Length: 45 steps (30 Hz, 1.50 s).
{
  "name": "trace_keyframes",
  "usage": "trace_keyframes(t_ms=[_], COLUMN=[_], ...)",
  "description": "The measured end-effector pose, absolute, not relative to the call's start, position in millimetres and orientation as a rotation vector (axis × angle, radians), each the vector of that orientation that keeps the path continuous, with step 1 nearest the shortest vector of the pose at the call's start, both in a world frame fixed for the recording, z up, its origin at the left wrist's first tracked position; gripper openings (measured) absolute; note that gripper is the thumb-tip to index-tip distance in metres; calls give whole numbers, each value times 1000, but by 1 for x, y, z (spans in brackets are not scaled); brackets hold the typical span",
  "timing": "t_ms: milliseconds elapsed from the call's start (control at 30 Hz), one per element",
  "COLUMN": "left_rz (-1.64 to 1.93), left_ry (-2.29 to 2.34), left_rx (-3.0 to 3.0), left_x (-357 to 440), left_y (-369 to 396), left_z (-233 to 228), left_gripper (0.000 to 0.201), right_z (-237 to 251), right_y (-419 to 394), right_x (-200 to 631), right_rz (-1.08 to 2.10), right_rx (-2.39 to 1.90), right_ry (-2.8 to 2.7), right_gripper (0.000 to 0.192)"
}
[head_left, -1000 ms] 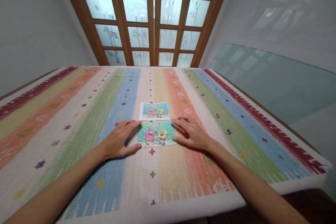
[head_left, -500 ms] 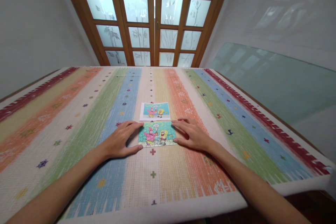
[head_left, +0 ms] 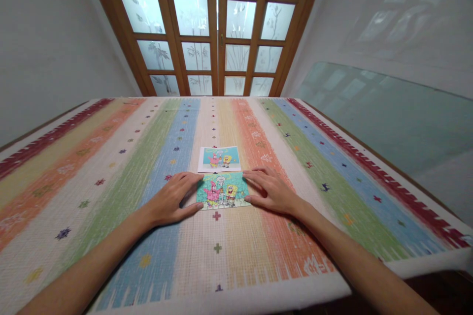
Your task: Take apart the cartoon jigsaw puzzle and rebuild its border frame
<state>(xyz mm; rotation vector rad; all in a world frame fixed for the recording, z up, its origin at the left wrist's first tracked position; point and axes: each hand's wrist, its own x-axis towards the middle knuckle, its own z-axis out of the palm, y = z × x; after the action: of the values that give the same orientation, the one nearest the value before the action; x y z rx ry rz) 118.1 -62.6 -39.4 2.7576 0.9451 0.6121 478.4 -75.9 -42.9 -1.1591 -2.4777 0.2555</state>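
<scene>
Here, a finished jigsaw puzzle [head_left: 221, 191] is framed flat on the striped desk [head_left: 111, 182] by the left hand [head_left: 170, 202] and right hand [head_left: 271, 192], each grip spread, fingertips touching its side edges. A picture card [head_left: 219, 158] is laid just behind it.
</scene>
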Motion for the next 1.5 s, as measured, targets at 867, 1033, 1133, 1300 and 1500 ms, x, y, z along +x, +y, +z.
trace_keyframes(t_ms=[867, 1033, 1133, 1300, 1500], left_rz=[628, 657, 664, 674, 688], left_ry=[1030, 1024, 1010, 1000, 992], left_rx=[2709, 2698, 2693, 2699, 2758], left_x=[119, 120, 121, 121, 120], left_y=[-62, -62, -62, -62, -61], left_z=[-43, -43, -41, -39, -41], left_gripper=[64, 64, 63, 54, 46], right_z=[-46, -41, -35, -37, -45], right_y=[-73, -78, -91, -113, -119], right_x=[476, 461, 436, 389, 384], right_rz=[403, 289, 225, 217, 328], right_rx=[-1159, -1165, -1157, -1103, -1145], right_ry=[-2336, -2320, -2368, -2614, -2690], right_gripper=[52, 40, 41, 60, 68])
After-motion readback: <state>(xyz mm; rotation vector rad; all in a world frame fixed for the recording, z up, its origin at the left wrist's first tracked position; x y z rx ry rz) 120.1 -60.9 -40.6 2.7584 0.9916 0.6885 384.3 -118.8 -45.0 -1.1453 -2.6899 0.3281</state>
